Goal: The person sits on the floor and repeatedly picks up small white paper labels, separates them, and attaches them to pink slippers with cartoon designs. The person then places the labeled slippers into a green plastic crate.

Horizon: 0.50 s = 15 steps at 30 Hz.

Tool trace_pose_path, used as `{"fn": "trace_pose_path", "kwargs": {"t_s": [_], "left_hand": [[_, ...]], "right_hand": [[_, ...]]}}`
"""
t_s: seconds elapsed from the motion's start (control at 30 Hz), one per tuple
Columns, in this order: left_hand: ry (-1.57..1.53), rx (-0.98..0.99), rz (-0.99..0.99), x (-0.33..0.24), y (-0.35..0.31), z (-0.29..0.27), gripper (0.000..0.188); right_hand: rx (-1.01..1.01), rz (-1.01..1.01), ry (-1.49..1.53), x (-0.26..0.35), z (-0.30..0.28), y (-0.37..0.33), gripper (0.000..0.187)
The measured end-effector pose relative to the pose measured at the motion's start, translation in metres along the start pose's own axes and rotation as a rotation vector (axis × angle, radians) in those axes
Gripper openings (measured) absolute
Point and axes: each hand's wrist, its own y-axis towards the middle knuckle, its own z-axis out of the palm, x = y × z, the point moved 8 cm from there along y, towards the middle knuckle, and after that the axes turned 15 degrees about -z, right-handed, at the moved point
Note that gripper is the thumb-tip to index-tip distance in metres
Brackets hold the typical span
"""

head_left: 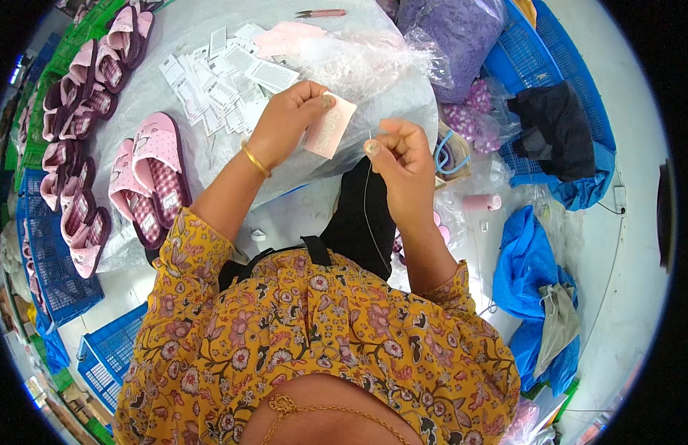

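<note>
Between the thumb and fingers of my left hand (290,122) is a small pale pink card tag (331,130), held up over the table's near edge. A short way to its right, my right hand (397,156) pinches a thin needle (371,136), and a long thread (366,204) hangs down from it over my dark-clad leg. The needle and the tag are apart. A pair of pink slippers (157,163) with checked insoles lies left of my left forearm. Beyond my left hand, many white printed tags (221,85) are spread in a loose pile.
More pink slippers (83,81) line the table's left side, near a blue crate (58,259). Red-handled thread snips (320,13) lie at the far edge. Clear plastic wrap (359,63) and a purple bundle (455,44) are at the far right. A pink thread spool (482,202) sits below right.
</note>
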Motion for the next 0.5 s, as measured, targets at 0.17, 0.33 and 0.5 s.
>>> {"fn": "trace_pose_path", "kwargs": {"t_s": [0.17,0.33,0.5], "left_hand": [[-0.005,-0.05,0.087,-0.006,-0.045,0.009,0.013],[-0.117,-0.04,0.164,0.001,-0.06,0.012,0.013],[-0.026,-0.096,0.236,-0.006,-0.072,0.014,0.014]], "right_hand": [[-0.005,0.057,0.017,-0.008,0.017,-0.001,0.041],[-0.001,0.109,-0.004,-0.012,0.028,-0.005,0.039],[-0.004,0.109,-0.01,-0.011,0.031,-0.008,0.035]]}}
